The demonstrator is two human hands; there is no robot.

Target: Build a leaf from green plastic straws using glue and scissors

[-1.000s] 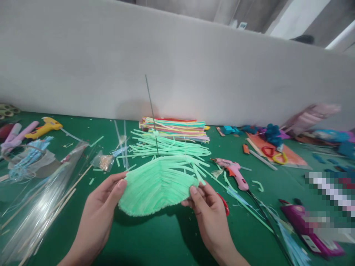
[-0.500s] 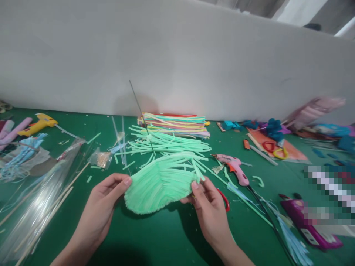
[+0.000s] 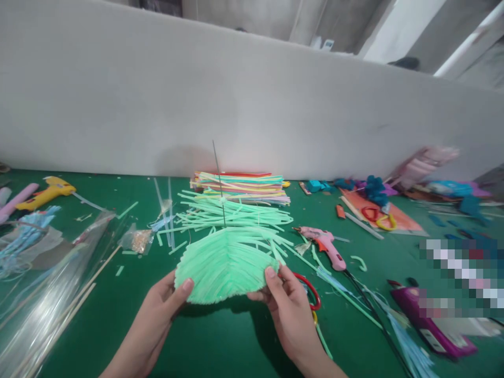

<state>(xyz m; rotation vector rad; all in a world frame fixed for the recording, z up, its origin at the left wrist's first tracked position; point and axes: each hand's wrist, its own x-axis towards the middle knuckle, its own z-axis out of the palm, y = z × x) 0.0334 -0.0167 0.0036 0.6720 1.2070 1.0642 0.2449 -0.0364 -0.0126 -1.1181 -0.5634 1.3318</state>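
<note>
Both hands hold up a light green leaf-shaped piece (image 3: pixel 226 262) made of many pipe-cleaner strips, with a thin dark wire (image 3: pixel 219 184) rising from its middle. My left hand (image 3: pixel 163 310) pinches its lower left edge, thumb on the front. Gripping the lower right edge is my right hand (image 3: pixel 285 304), its thumb on the front too. The piece hovers just above the green table (image 3: pixel 220 341). Loose green strips (image 3: pixel 232 212) lie behind it.
A stack of coloured strips (image 3: pixel 240 186) sits at the back. A pink glue gun (image 3: pixel 325 244) and red scissors (image 3: pixel 309 289) lie to the right, a yellow glue gun (image 3: pixel 47 191) and clear plastic sleeves (image 3: pixel 47 294) to the left. Craft clutter fills the far right.
The green piece and both hands have shifted slightly left and lower. The wire has swung from leaning left to nearly upright. My left thumb now sits lower on the piece's edge.
</note>
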